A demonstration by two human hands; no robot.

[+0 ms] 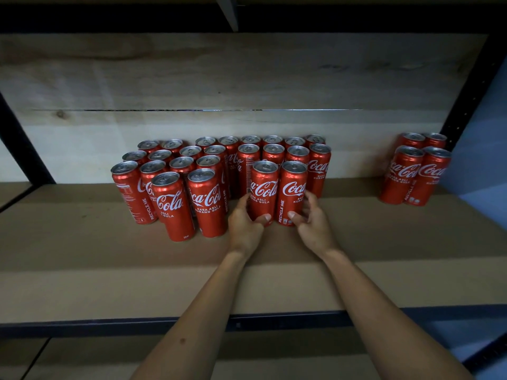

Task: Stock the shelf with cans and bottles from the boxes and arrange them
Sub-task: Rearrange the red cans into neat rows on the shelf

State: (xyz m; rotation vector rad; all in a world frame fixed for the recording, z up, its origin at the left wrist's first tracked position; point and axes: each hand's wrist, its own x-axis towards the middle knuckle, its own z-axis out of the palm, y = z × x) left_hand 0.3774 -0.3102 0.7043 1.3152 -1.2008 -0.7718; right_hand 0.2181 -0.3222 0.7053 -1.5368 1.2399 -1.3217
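Several tall red cola cans stand in rows on the wooden shelf [109, 259] against its back panel. Two cans stand upright side by side at the front of the group. My left hand [245, 224] grips the lower part of the left front can [264, 187], thumb across its front. My right hand [311, 222] grips the base of the right front can [292, 190] the same way. Both cans rest on the shelf board and touch each other.
A separate small cluster of red cans [415, 171] stands at the far right by the black upright post [466, 105]. Another black post [19, 144] slants at the left. The shelf's dark front rail [82, 326] runs below my forearms. Bare board lies between the two can groups.
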